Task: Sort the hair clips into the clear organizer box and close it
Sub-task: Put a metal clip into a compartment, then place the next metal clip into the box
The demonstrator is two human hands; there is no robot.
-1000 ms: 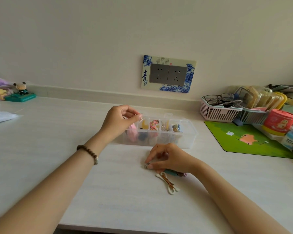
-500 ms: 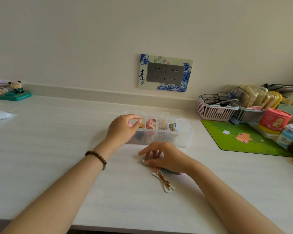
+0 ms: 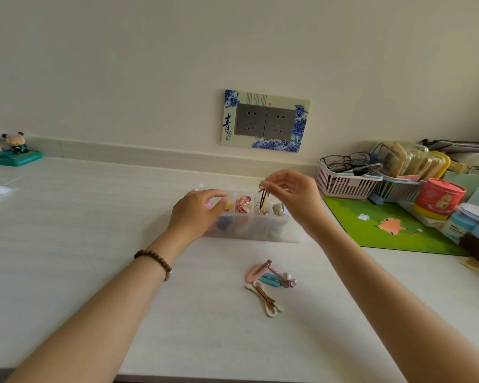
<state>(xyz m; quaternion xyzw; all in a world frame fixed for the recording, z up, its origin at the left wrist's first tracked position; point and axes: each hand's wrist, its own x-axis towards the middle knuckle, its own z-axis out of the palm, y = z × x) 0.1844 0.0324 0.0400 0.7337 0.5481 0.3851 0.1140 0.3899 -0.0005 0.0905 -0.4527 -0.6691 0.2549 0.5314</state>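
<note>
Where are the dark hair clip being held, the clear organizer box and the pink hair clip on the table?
dark hair clip [image 3: 262,199]: head view, middle of its prongs.
clear organizer box [image 3: 260,234]: head view, frosted front wall.
pink hair clip [image 3: 255,273]: head view, its rounded body.

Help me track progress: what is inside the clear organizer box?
The clear organizer box holds a red patterned clip and a pale blue one toward its right end. The left hand covers the left compartments.

Clear plastic organizer box [image 3: 249,233]; matt pale desk [image 3: 94,244]; wooden bead bracelet [image 3: 155,261].
</note>
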